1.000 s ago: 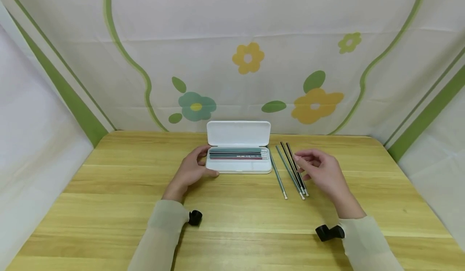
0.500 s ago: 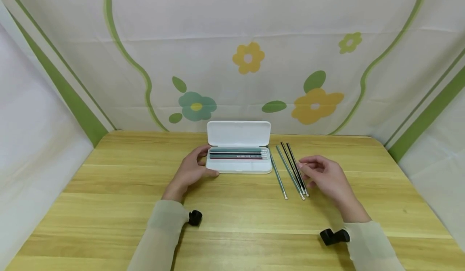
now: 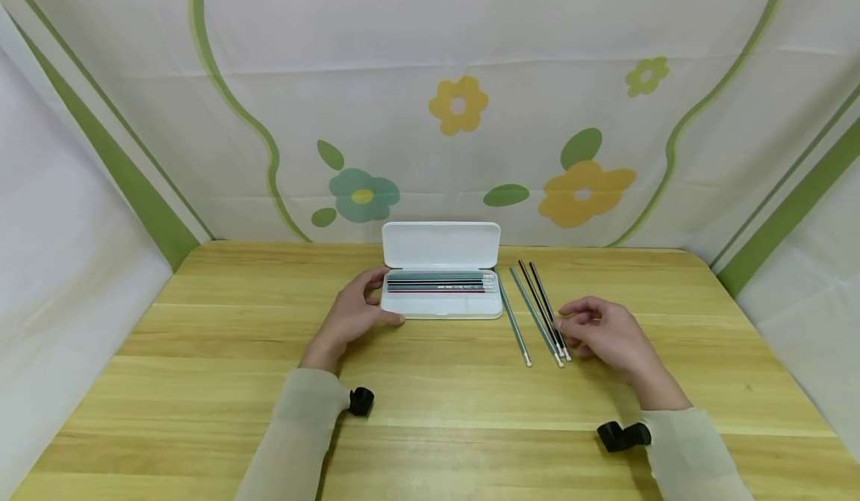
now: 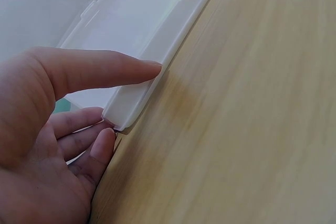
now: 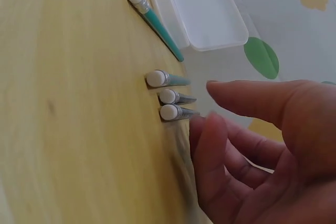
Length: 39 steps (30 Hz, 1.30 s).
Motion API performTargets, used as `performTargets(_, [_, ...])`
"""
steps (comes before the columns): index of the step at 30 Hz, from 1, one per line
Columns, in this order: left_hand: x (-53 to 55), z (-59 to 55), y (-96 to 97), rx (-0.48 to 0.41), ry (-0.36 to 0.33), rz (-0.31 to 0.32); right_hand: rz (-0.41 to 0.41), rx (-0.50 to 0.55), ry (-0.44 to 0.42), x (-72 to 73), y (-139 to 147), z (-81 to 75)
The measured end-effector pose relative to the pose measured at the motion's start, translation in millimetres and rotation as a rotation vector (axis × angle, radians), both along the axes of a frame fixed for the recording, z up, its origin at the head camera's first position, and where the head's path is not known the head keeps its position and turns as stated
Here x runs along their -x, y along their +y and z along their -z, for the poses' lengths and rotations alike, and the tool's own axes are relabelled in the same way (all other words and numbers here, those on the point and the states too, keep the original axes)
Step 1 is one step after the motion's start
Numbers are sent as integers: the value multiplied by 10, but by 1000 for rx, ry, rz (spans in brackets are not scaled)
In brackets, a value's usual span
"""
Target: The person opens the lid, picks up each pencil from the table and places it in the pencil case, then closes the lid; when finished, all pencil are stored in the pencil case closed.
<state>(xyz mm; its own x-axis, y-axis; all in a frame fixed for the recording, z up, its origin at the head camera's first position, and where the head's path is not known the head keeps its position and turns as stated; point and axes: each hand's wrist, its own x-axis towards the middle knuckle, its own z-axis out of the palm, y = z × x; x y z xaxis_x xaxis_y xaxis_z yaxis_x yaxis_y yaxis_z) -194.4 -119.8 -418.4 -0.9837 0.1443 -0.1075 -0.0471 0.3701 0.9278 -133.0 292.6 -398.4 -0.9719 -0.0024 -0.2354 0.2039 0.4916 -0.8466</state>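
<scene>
An opened white pencil case (image 3: 430, 307) stands at the back of the table with several pencils (image 3: 430, 281) lying lengthwise in it. My left hand (image 3: 351, 313) holds its left end, thumb along the front wall and fingertips at the corner. To the right of the case lie two black pencils (image 3: 542, 292) close beside a green pencil (image 3: 528, 299). Another green pencil (image 3: 514, 331) slants next to the case. My right hand (image 3: 605, 329) hovers at the right of the black pencils. In the right wrist view its thumb (image 5: 252, 97) and fingers stand apart with nothing between them, near the white erasers (image 5: 169, 112).
The case's lid (image 3: 441, 245) leans upright in front of a flowered curtain (image 3: 403, 98) at the table's back edge. Wooden tabletop (image 3: 457, 419) stretches toward me. Each sleeve carries a black wrist camera (image 3: 361, 402).
My right hand has drawn toward me and slightly right, down along the black pencils. The left hand, the case and the pencils stay where they were.
</scene>
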Motion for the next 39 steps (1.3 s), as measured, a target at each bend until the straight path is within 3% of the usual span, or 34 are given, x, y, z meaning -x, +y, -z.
performTargets(8, [-2, -2, 5, 5, 0, -3, 3, -35, -30, -12, 2, 8])
performTargets(17, [-2, -7, 10, 5, 0, -9, -20, -157, -12, -26, -41, -21])
performTargets(39, [-17, -25, 14, -2, 1, -2, -17, -181, -56, -49, -68, -22])
